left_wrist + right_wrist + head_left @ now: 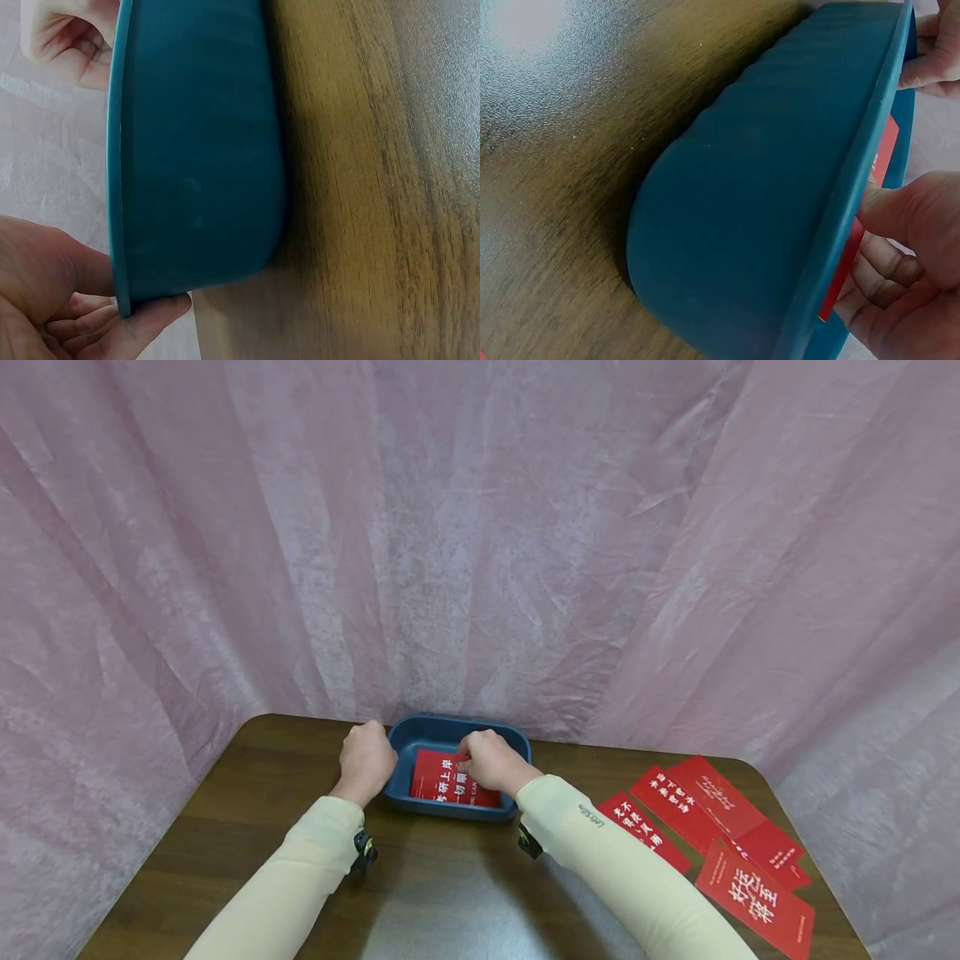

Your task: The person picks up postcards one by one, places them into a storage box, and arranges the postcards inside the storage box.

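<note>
Left hand [366, 762] pinches blue plastic rounded-rectangular tray [195, 165] | right hand [492, 762] pinches white-lettered red paper card [431, 775] inside | other red cards [738, 870] lie outside

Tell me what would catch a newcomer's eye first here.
Probably the bright red card inside the blue tray at the table's far edge, pinched by the right hand while the left hand grips the tray's left end. Next, the overlapping red cards on the table's right side, then the pink curtain filling the background.
</note>
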A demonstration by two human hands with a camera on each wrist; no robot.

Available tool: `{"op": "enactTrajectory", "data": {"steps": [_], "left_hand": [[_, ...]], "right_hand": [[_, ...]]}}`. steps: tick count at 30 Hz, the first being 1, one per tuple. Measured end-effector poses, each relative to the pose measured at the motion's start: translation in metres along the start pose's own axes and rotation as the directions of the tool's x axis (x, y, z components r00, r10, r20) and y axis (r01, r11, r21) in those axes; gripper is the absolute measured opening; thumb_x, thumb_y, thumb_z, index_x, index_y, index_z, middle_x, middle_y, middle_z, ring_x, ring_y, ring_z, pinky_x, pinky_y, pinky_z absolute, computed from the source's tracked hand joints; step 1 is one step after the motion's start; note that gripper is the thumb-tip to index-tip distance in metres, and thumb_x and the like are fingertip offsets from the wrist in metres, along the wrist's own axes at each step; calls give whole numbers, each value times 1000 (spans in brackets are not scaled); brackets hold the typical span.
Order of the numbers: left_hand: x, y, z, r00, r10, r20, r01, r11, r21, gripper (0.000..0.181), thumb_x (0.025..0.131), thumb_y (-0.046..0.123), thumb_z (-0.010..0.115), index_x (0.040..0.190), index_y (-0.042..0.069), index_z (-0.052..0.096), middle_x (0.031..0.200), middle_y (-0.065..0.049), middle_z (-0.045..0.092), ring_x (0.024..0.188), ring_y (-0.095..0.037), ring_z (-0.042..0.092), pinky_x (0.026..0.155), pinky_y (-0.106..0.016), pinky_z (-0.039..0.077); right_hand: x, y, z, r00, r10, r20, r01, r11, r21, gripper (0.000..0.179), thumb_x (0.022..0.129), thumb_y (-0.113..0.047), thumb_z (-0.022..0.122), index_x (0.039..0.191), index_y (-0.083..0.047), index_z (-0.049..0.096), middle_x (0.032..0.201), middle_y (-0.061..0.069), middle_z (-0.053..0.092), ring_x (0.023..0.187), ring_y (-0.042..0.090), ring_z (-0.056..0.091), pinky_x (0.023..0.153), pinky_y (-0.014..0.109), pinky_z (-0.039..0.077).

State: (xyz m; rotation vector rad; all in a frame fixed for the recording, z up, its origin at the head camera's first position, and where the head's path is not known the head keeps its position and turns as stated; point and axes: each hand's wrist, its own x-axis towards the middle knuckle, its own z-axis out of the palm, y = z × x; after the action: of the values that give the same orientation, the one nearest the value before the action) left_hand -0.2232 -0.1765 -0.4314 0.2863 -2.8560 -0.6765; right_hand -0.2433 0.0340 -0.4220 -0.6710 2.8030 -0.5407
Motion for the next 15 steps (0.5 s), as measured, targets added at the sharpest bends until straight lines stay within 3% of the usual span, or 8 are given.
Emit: {"op": "enactTrajectory", "data": {"steps": [15], "left_hand": [[-3, 4, 0, 1000, -5, 12, 5, 1000, 2, 11, 79, 10, 60, 76, 0, 64, 79, -21, 67, 63, -32, 64, 49, -43, 51]], "right_hand": [[-3, -1, -1, 999, 37, 29, -37, 999, 4, 28, 88, -25, 64, 113, -14, 67, 106, 1, 66, 87, 10, 58, 80, 31, 53]]}}
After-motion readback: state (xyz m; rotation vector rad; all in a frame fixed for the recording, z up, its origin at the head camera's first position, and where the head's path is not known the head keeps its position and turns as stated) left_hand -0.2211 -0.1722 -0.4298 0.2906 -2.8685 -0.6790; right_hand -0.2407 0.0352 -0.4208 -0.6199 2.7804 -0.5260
